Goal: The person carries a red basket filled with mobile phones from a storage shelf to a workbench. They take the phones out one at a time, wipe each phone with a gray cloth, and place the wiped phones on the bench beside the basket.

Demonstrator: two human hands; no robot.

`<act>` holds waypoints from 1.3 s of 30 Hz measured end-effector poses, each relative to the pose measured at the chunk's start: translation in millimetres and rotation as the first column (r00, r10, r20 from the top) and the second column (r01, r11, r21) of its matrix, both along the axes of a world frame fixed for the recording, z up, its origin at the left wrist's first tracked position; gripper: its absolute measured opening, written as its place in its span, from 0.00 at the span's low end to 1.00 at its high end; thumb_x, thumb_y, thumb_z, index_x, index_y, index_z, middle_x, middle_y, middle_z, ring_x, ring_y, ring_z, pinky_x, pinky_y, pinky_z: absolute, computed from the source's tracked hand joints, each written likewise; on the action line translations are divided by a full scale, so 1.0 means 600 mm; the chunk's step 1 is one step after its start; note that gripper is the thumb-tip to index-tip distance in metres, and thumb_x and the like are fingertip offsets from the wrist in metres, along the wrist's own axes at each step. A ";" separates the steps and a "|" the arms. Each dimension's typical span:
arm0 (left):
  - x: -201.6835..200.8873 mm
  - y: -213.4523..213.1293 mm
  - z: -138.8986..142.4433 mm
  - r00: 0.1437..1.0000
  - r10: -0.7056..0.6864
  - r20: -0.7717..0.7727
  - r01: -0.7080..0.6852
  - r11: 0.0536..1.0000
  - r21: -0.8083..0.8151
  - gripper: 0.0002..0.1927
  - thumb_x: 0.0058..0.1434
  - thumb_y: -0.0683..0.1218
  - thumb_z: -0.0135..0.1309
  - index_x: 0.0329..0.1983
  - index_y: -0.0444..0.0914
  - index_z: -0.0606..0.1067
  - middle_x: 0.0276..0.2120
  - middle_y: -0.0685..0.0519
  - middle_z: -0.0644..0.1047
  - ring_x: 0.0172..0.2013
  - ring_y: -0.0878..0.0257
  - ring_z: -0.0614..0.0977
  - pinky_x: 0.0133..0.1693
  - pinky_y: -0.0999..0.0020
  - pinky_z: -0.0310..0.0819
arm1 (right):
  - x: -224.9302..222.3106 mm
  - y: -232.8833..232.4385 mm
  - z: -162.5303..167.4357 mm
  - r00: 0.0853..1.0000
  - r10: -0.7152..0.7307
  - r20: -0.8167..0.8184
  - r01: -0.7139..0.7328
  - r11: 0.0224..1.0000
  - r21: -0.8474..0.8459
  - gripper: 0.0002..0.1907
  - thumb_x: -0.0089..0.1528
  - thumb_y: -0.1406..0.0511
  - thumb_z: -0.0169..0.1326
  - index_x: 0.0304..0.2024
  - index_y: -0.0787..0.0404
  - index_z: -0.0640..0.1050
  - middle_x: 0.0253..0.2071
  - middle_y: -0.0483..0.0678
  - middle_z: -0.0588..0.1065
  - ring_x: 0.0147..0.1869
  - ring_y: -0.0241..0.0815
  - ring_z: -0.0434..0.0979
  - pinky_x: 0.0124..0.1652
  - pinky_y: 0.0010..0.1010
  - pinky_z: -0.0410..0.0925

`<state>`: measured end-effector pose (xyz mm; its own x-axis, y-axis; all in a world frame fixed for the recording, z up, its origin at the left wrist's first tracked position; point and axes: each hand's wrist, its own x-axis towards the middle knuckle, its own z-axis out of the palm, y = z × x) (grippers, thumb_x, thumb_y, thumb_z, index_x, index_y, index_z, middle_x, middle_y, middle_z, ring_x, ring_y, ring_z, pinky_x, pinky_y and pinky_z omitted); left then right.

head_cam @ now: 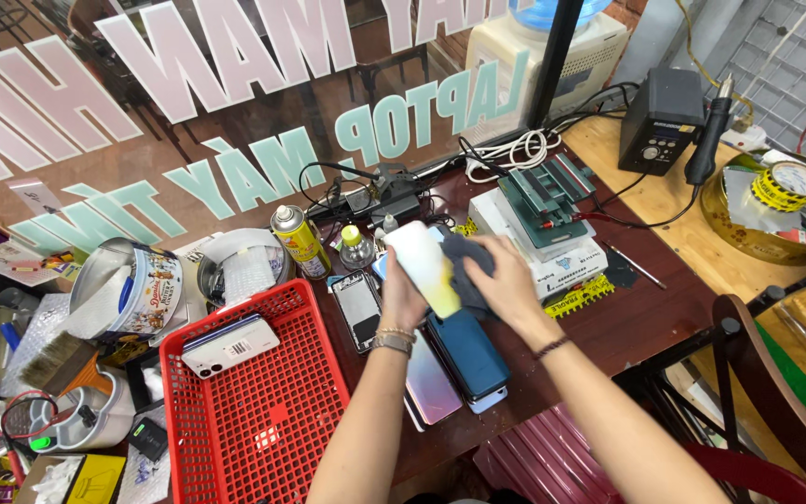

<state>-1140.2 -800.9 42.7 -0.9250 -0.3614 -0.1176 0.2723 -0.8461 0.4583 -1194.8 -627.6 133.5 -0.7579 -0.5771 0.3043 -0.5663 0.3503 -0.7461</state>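
Left hand [401, 297] clenched around a glossy white-to-yellow phone [424, 266], slim slab with rounded corners, held tilted at frame centre above the desk [627, 322]. Right hand [501, 280] gripping a soft grey cloth [464, 266], crumpled, pressed against the phone's right side. Metal bracelet on left wrist, thin dark band on right.

Directly below the hands: stack of flat phones, top one matte dark teal [468, 353], a pearly lilac one [431, 383] just beside it on the left, both overhanging toward the desk's near edge. Black-screened phone [358, 308] left of the hand, nearly touching the red plastic mesh basket [258, 411] at lower left. White phone [230, 345] lying inside the basket, upper part.

Upper centre: yellow spray can [298, 241], small clear bottle with green cap [356, 247], tangled black and white cables. Right of the hands: green metal fixture [543, 196] on white boxes. Upper right: black box-shaped station [660, 121] on pale plywood.

Open room: bare dark red wood strip right of the hands, centre right of frame. Left side crammed, tins and brush packed tight. Chair back crowding the lower right edge.
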 end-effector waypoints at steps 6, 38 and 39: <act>-0.017 0.020 -0.004 0.988 0.024 0.151 -0.015 0.998 -0.058 0.37 0.76 0.68 0.35 0.67 0.32 0.67 0.57 0.45 0.76 0.57 0.52 0.78 0.59 0.56 0.73 | 0.052 -0.036 -0.031 0.912 0.172 -0.372 -0.145 0.984 0.100 0.22 0.58 0.63 0.59 0.56 0.55 0.78 0.63 0.54 0.70 0.67 0.58 0.67 0.61 0.48 0.62; 0.039 0.073 0.011 0.915 -0.314 0.253 0.353 0.927 -0.127 0.42 0.69 0.75 0.37 0.64 0.36 0.66 0.51 0.41 0.76 0.47 0.51 0.81 0.48 0.53 0.78 | -0.045 -0.091 -0.046 0.962 -0.009 -0.272 0.038 0.994 0.101 0.22 0.63 0.59 0.58 0.60 0.52 0.77 0.62 0.54 0.73 0.64 0.56 0.71 0.60 0.44 0.65; 0.041 0.072 0.007 0.910 -0.335 0.244 0.379 0.911 -0.165 0.41 0.73 0.73 0.40 0.62 0.31 0.67 0.47 0.40 0.76 0.43 0.51 0.82 0.45 0.54 0.79 | -0.074 -0.087 -0.044 0.970 -0.049 -0.238 0.068 0.995 0.071 0.21 0.64 0.58 0.58 0.59 0.52 0.77 0.61 0.54 0.74 0.64 0.55 0.73 0.61 0.43 0.66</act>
<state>-1115.4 -757.5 46.7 -0.9593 -0.0480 -0.2782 -0.1491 -0.7506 0.6437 -1239.5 -679.6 106.9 -0.7034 -0.5626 0.4343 -0.6995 0.4397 -0.5633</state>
